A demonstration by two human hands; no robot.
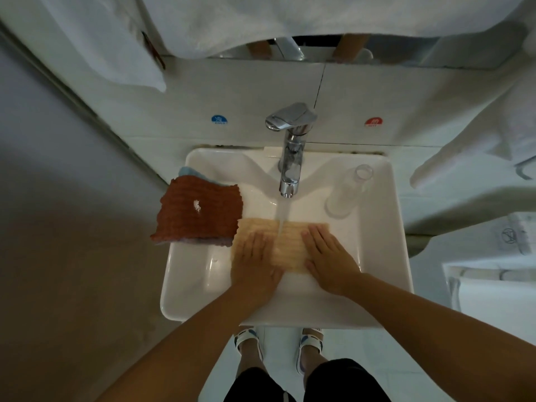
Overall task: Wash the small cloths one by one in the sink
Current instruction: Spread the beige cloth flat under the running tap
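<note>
A beige cloth (pixel 285 242) lies spread flat in the white sink (pixel 377 227), under water running from the chrome tap (pixel 291 158). My left hand (pixel 255 265) lies flat on the cloth's left part, fingers straight. My right hand (pixel 327 259) presses flat on its right part. On the sink's left rim sits a pile of cloths with a brown cloth (pixel 200 213) on top; a light blue cloth (pixel 191 173) and a purplish one (pixel 203 242) peek out beneath it.
A clear glass (pixel 348 192) stands on the sink's right back corner. White towels hang at the top (pixel 261 21) and on the right (pixel 478 146). A wall runs close along the left. My feet in sandals stand below the sink's front edge.
</note>
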